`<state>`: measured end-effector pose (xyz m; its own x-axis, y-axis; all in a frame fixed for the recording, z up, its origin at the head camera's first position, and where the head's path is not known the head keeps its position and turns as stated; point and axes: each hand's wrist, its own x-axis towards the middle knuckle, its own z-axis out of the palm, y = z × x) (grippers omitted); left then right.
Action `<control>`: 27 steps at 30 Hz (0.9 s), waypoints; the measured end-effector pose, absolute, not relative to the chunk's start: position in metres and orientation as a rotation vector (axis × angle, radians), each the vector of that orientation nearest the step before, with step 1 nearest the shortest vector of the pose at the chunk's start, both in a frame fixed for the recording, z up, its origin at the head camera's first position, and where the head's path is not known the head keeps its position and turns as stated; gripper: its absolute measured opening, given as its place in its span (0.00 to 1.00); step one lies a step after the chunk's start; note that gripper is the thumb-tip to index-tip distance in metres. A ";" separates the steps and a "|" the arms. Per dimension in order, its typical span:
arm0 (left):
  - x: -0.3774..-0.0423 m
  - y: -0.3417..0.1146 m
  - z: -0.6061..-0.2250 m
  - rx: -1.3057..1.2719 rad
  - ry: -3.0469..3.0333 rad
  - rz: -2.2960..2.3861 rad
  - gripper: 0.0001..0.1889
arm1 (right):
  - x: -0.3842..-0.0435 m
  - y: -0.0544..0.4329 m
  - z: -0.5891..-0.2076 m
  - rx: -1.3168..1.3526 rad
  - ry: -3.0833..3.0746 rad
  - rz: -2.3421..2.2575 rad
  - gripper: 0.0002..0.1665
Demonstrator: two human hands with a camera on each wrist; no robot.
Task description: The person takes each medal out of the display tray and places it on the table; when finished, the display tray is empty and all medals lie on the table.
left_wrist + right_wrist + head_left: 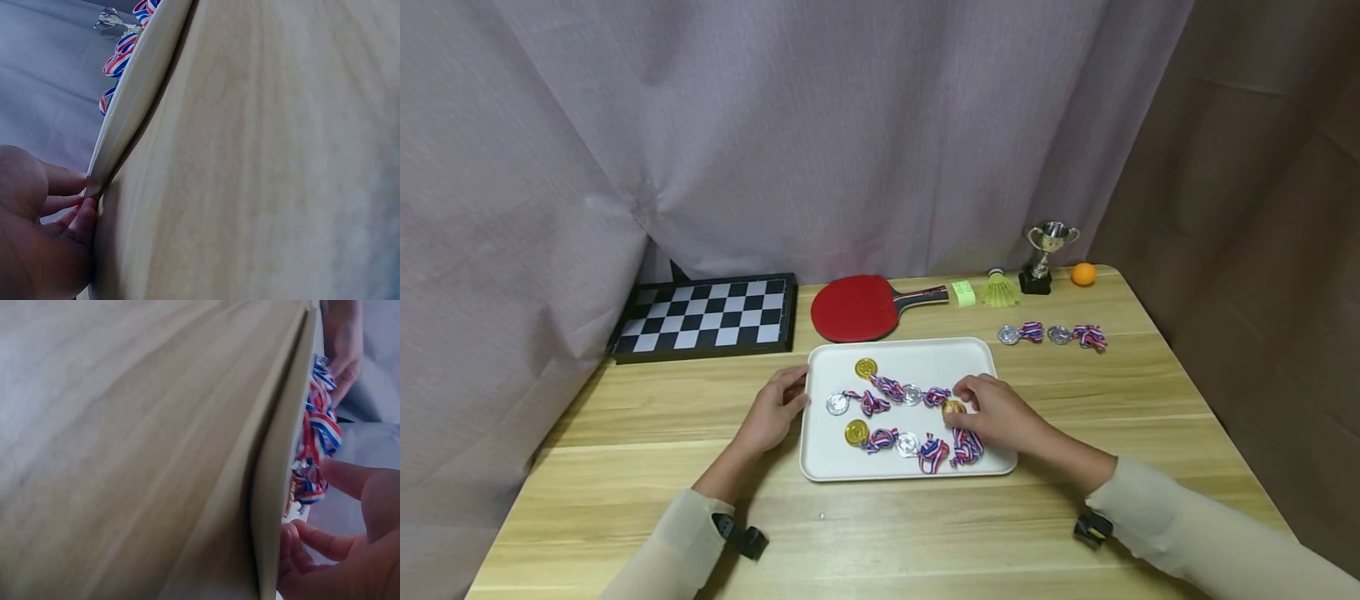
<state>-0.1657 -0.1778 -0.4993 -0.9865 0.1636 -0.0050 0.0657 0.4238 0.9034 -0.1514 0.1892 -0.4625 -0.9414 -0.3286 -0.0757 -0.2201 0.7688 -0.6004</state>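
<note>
A white tray (895, 477) lies on the table, holding several medals with red, white and blue ribbons. On its left side, my left hand (777, 408) grips the rim between thumb and fingertips; the left wrist view shows them meeting at the edge. Over the tray's right part is my right hand (997, 410), thumb and fingers spread around a bronze medal (953, 407). In the right wrist view the thumb is against a striped ribbon (325, 431), while the fingertips are near the rim. Gold medals (857, 432) and silver medals (907, 444) lie farther left in the tray.
Two silver medals (1009, 335) lie right of the tray. Along the back stand or lie a chessboard (707, 315), red paddle (854, 308), light green block (963, 293), shuttlecock (1000, 289), trophy cup (1047, 254) and orange ball (1083, 274). Curtains (850, 142) hang behind.
</note>
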 end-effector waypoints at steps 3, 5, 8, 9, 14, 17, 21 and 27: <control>-0.166 -0.177 -0.499 0.206 2.566 1.630 0.26 | -0.151 0.186 -0.466 -0.414 2.808 -0.833 0.26; -0.166 -0.177 -0.499 0.195 2.559 1.635 0.26 | -0.150 0.185 -0.467 -0.408 2.820 -0.795 0.26; -0.167 -0.177 -0.500 0.187 2.559 1.633 0.26 | -0.149 0.185 -0.469 -0.403 2.826 -0.773 0.24; -0.167 -0.177 -0.500 0.185 2.559 1.633 0.26 | -0.149 0.185 -0.470 -0.411 2.830 -0.772 0.23; -0.168 -0.177 -0.500 0.189 2.560 1.634 0.26 | -0.147 0.187 -0.471 -0.449 2.839 -0.784 0.19; -0.168 -0.178 -0.500 0.196 2.561 1.629 0.26 | -0.147 0.188 -0.471 -0.460 2.837 -0.800 0.19; -0.168 -0.178 -0.500 0.198 2.568 1.626 0.26 | -0.146 0.190 -0.468 -0.444 2.813 -0.849 0.20; -0.167 -0.178 -0.500 0.195 2.568 1.624 0.26 | -0.147 0.197 -0.460 -0.463 2.778 -0.949 0.20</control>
<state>-0.1673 -0.1780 -0.5002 -0.9871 0.1596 -0.0136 0.0561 0.4243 0.9038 -0.1466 0.1969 -0.4604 -0.9374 -0.3432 -0.0594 -0.2350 0.7492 -0.6192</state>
